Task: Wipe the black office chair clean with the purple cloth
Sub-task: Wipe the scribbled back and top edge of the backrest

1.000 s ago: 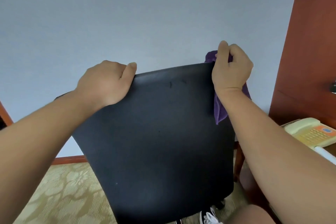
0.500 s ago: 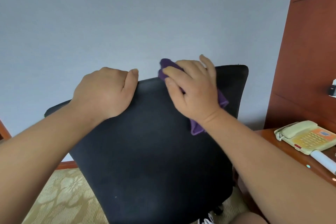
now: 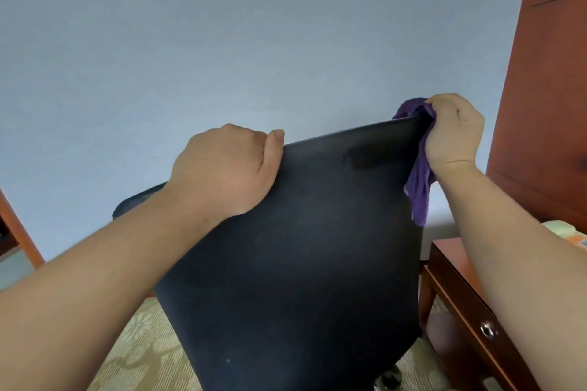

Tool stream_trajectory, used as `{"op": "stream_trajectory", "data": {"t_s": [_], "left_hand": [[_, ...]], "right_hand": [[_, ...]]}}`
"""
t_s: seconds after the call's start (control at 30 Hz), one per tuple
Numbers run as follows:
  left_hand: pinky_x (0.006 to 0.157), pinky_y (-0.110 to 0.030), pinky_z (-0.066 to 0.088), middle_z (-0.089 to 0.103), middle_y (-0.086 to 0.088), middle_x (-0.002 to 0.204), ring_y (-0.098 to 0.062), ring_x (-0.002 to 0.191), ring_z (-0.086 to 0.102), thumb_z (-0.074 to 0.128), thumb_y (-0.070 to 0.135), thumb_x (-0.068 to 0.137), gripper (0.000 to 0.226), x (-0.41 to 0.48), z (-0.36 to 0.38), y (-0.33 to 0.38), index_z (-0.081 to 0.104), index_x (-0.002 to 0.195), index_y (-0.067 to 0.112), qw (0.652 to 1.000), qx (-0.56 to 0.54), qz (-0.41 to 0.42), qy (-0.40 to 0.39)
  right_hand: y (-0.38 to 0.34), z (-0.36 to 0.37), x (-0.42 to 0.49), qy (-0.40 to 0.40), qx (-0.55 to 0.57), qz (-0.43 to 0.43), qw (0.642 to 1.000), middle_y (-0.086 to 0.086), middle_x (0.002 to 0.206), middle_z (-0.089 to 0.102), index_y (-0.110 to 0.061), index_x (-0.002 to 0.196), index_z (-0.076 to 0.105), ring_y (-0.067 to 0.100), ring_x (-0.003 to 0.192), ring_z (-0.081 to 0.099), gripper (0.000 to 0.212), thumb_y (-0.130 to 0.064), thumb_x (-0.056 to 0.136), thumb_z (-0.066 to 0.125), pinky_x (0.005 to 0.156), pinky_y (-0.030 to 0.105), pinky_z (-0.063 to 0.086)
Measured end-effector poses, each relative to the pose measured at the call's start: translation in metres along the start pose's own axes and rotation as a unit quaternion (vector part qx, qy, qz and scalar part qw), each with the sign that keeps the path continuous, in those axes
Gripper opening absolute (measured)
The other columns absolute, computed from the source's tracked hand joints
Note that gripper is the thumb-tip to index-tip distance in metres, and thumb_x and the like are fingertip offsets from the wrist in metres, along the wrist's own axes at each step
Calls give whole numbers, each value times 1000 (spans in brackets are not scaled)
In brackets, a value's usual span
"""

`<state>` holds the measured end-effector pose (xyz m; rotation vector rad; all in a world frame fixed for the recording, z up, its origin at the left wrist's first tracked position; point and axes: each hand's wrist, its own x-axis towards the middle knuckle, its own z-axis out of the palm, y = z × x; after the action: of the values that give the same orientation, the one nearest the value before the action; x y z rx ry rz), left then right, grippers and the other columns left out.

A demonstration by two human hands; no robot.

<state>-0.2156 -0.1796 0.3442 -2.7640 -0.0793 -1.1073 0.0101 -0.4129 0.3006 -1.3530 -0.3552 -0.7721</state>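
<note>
The back of the black office chair fills the middle of the view, tilted toward me. My left hand grips its top edge near the left, fingers curled over the far side. My right hand holds the purple cloth bunched against the chair's top right corner. The cloth wraps over that corner and its loose end hangs down beside the right edge. A darker smear shows on the chair back just left of the cloth.
A reddish wooden desk with a drawer knob stands at the right, close to the chair. A cream telephone sits on it behind my right forearm. A red-brown wall panel rises at the right. Patterned beige carpet lies below.
My right hand slid the cloth from the middle of the chair's top edge out to the top right corner. The left hand kept its grip. The view shifted a little.
</note>
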Motion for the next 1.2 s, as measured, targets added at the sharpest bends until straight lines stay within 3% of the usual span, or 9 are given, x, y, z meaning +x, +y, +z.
{"op": "stream_trajectory", "data": {"t_s": [0.1,0.23,0.33,0.5,0.7,0.8,0.9,1.07,1.2], "left_hand": [[46,-25,23,46,2,50,-17,46,42,17,45,100,59,2,2,5,40,53,17,1000,13,-6,13],[46,-24,24,46,1,50,-17,45,41,18,44,99,59,4,6,9,43,52,17,999,28,-33,20],[46,-24,22,45,1,49,-17,44,39,19,42,99,59,5,9,11,42,51,17,998,37,-41,29],[46,-25,25,45,0,49,-19,44,40,22,40,98,58,9,10,15,42,50,16,998,28,-51,31],[46,-25,27,46,1,57,-19,48,41,35,25,93,35,12,7,24,41,59,19,996,73,-44,-4],[52,-29,37,50,2,64,-19,56,49,35,24,95,31,6,0,22,37,64,22,999,37,-17,-34],[62,-33,37,52,4,73,-16,69,52,20,43,100,46,1,-19,2,45,66,23,990,-54,-47,-123],[71,-27,42,69,10,82,-8,83,63,24,73,86,67,-33,-39,-65,68,79,22,935,-196,-175,-238],[77,-19,36,68,28,86,6,90,60,20,75,86,60,-65,-31,-73,71,93,44,897,-305,-219,-234]], "right_hand": [[7,-3,16,-7,-46,69,997,0,78,57,8,96,69,-14,53,46,26,-4,93,46,55,2,34],[-1,11,7,52,-21,68,996,-8,68,60,-12,67,66,-2,57,49,24,-9,81,46,59,15,39],[-12,23,-7,60,-15,6,998,-8,63,61,-15,60,62,7,64,55,26,-9,80,47,63,26,46],[-49,53,-51,-3,-43,-118,992,-25,56,60,-24,55,59,5,64,61,28,-13,78,47,65,28,49],[-97,91,-122,-81,-15,-225,971,-2,61,62,-9,66,62,21,61,59,23,-8,82,45,59,40,46],[-107,89,-137,-126,-31,-252,959,0,71,65,-7,83,67,21,70,61,28,-13,87,41,73,44,48],[-102,76,-124,-138,-177,-310,924,-4,76,66,-14,82,67,19,74,60,28,-24,89,42,87,44,41],[-93,57,-91,-151,-140,-238,949,-14,80,68,-21,81,70,12,80,64,25,-28,87,46,95,38,46],[-90,49,-78,-116,-57,-99,987,-23,76,67,-32,72,66,-3,80,63,24,-31,80,44,73,11,45]]}}
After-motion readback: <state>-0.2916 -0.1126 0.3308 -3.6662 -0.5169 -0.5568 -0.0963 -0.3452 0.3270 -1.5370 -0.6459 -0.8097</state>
